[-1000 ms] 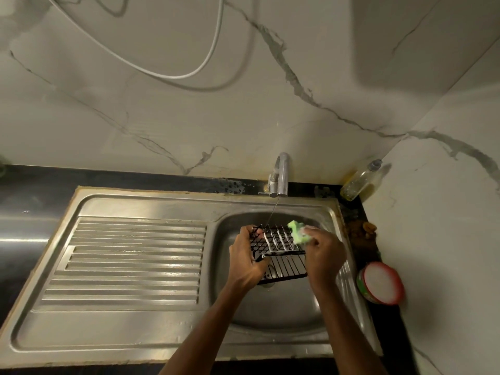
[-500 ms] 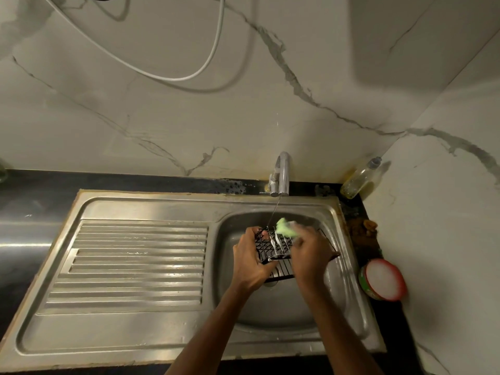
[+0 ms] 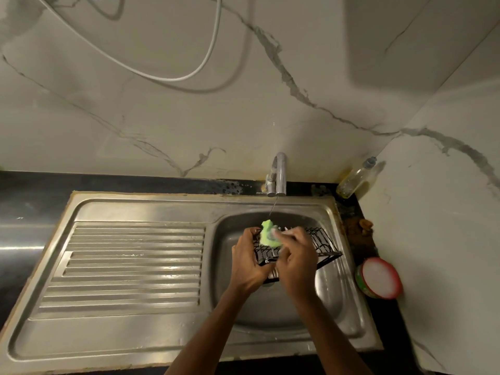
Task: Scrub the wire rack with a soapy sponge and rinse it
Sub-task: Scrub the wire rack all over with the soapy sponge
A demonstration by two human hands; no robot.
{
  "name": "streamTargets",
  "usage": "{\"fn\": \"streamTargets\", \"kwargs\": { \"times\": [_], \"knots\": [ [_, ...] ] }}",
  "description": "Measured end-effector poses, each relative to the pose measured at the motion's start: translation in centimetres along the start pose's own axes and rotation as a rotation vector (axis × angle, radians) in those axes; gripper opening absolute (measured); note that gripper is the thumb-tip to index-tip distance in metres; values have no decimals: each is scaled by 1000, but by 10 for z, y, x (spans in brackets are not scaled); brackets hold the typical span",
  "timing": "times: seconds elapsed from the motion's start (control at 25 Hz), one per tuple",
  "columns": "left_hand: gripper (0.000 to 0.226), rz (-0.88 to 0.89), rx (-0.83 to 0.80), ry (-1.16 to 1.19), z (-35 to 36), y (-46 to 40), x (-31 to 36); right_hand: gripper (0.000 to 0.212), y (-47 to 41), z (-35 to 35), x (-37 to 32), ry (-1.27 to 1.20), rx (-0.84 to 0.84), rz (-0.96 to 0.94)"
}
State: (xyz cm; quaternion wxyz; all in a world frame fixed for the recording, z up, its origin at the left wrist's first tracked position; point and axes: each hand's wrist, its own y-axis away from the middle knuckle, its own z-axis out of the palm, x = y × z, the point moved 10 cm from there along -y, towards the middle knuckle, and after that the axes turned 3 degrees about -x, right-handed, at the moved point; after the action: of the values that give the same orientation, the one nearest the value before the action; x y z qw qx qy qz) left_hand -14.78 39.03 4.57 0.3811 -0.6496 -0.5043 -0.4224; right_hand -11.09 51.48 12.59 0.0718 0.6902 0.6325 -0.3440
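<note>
A black wire rack (image 3: 322, 243) hangs over the steel sink basin (image 3: 332, 301), below the tap (image 3: 278, 174). My left hand (image 3: 247, 262) grips the rack's left edge, fingers curled round the wires. My right hand (image 3: 296, 259) holds a green soapy sponge (image 3: 267, 234) and presses it on the rack's upper left part. A thin stream of water runs from the tap down toward the sponge. My hands cover most of the rack's middle.
A ribbed draining board (image 3: 130, 266) fills the sink's left side. A clear bottle (image 3: 355, 178) leans in the back right corner. A round red-rimmed tub (image 3: 380, 277) sits on the dark counter right of the basin. A white cable (image 3: 151, 69) hangs on the wall.
My right hand has slid the sponge leftward across the rack, from its right part to its upper left. The rack's right end now shows. My left hand kept its hold.
</note>
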Motion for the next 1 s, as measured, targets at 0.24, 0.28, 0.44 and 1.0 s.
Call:
{"fn": "streamTargets", "kwargs": {
  "times": [0.24, 0.28, 0.44, 1.0],
  "knots": [
    [61, -2, -29, -80, 0, 2, 2, 37, -17, -9, 40, 76, 56, 213],
    [59, 1, -16, -78, -3, -1, 3, 38, -10, 0, 17, 41, 18, 128],
    [62, 11, -5, -140, -13, -6, 7, 45, -3, -7, 25, -57, -10, 29],
    [59, -13, -37, -129, -7, 0, 9, 44, -14, -1, 55, 1, -24, 233]
  ]
}}
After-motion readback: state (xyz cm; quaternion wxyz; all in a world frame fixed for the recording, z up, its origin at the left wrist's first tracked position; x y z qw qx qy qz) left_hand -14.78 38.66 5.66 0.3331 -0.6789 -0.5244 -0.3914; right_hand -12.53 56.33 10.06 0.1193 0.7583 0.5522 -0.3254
